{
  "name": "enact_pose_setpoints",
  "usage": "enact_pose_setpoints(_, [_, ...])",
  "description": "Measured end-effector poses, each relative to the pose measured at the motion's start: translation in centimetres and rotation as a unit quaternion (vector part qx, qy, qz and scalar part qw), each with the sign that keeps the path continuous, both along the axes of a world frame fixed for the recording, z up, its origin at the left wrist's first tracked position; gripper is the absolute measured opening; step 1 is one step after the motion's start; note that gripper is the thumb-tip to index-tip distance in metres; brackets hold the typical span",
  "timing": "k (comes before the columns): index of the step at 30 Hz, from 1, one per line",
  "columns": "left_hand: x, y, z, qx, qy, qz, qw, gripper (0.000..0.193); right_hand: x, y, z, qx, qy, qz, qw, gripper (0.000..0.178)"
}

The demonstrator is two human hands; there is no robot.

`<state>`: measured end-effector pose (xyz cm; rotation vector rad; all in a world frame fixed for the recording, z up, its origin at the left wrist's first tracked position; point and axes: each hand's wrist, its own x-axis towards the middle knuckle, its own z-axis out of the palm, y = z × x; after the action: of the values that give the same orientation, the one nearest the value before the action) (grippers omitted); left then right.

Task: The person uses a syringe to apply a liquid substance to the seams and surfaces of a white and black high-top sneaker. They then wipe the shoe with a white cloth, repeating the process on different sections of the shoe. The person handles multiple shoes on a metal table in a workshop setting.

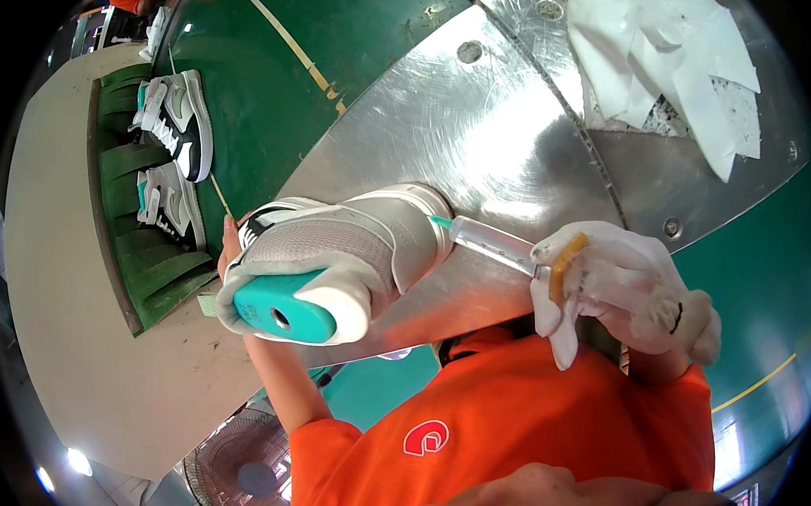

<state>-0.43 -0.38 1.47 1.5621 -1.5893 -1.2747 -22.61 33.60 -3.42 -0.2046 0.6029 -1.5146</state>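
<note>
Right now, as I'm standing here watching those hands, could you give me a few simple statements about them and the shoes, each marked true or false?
1. The right hand wears a white glove and holds a syringe. True.
2. The left hand wears a matching glove. False: its visible fingers are bare.
3. The syringe's tip points at the near shoe. True.
4. The insert in that shoe's opening is red. False: it is teal.
5. Three other shoes sit on the green rack. False: there are two.
6. White sheets lie on the metal table. True.

the sneaker (340, 247) hides most of the left hand (228, 247).
</note>
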Motion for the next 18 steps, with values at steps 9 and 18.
enact_pose_setpoints(9, [4.9, 4.2, 0.5, -0.016, -0.015, 0.02, 1.0, 0.043, 1.6, 0.3, -0.8, -0.059, -0.01, -0.034, 0.998, 0.039])
enact_pose_setpoints(18, [13.2, 12.1, -0.5, 0.092, -0.008, 0.001, 0.996, 0.05, 2.2, 1.2, -1.6, -0.056, -0.011, -0.011, 0.998, 0.044])
